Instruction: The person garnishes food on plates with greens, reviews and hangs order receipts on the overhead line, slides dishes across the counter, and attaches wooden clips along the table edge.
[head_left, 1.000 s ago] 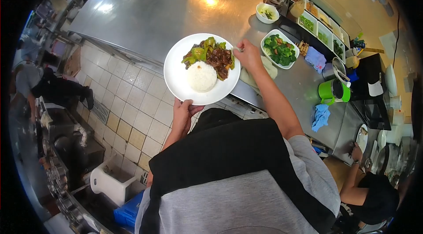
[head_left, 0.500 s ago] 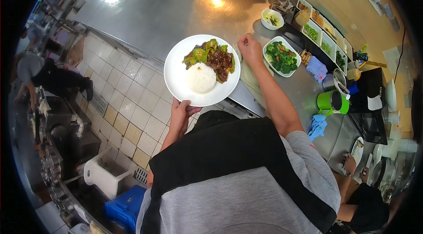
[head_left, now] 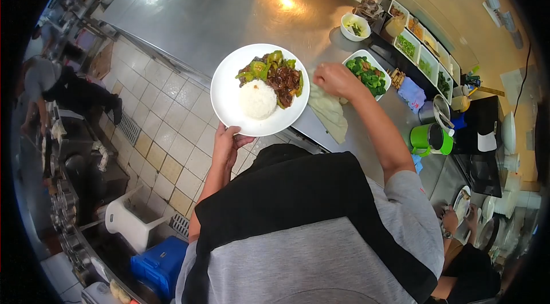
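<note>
A round white plate (head_left: 223, 95) of domed white rice (head_left: 258, 99) and glossy brown meat (head_left: 283, 85) with green peppers (head_left: 258, 69) is held near the silvery metal desk's (head_left: 195, 12) edge. Left hand (head_left: 227, 144) pinches its rim; right hand (head_left: 338, 80) curls at the pale cloth (head_left: 330, 112), grip unclear.

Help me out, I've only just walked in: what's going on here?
The person's left hand holds a white plate of rice and saucy food at the edge of the counter. The right hand is closed beside the plate, at a pale cloth; whether it grips the cloth is unclear. A dish of broccoli stands on the counter near that hand.
</note>
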Tool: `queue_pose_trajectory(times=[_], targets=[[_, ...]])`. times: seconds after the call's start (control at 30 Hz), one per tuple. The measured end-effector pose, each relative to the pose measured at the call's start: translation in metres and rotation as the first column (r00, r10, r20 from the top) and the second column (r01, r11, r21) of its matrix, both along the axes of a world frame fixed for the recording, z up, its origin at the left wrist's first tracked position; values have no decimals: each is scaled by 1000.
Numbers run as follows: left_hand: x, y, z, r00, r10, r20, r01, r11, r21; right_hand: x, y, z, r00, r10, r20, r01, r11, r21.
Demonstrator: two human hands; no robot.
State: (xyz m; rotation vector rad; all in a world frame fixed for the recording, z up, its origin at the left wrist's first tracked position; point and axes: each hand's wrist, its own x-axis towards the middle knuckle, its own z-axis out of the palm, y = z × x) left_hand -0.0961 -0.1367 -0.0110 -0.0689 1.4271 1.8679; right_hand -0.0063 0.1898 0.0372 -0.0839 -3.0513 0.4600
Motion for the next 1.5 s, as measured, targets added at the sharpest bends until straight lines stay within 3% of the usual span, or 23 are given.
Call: queue_pose_trajectory(times=[0.07,0.17,0.27,0.37,0.47,0.57,0.67,0.8,0.9,1.0,1.07,1.27,1.4,1.5], targets=[[-4,-2,-3,1000,-6,-3,6,1000,-4,22,-14,2,971,-164,172,147,983,106],[-12,-2,-5,1000,3,-14,-3,1000,-25,40,-37,0,960,-224,169,186,959,216],[-16,-1,1,999,24,-37,-26,999,-45,41,-23,-26,981,-165,-105,181,969,167],[-15,1,6,999,22,-32,-24,998,-60,27,-19,-19,900,-180,-397,237,966,100],[-14,1,4,999,18,-42,-21,998,-67,2,-23,-20,890,-358,-283,360,932,-48],[-15,1,1,998,31,-52,-34,998,-52,-23,-29,-24,828,-488,-276,424,867,-263],[-12,3,-1,997,60,-57,-62,998,-32,-36,-30,-37,820,-543,-182,443,803,-399],[-3,4,-2,993,109,-48,-110,994,-14,-28,-38,-40,791,-585,-182,453,758,-469],[6,7,-5,988,150,-36,-150,989,6,1,-42,-28,816,-577,-30,509,743,-435],[3,14,-9,978,208,-10,-208,978,13,39,-45,-40,895,-334,-296,323,942,-87],[-9,21,-9,973,231,-14,-230,972,38,55,-46,-67,933,-268,-242,252,963,-94],[-66,58,-17,963,258,-75,-251,964,84,117,-76,-62,934,-154,-321,143,988,-58],[-124,84,-24,970,237,-47,-232,969,88,187,-56,-90,889,-308,-339,303,950,-68],[-165,107,-27,974,222,-45,-214,967,141,233,-45,-72,695,-626,-354,659,751,-34]])
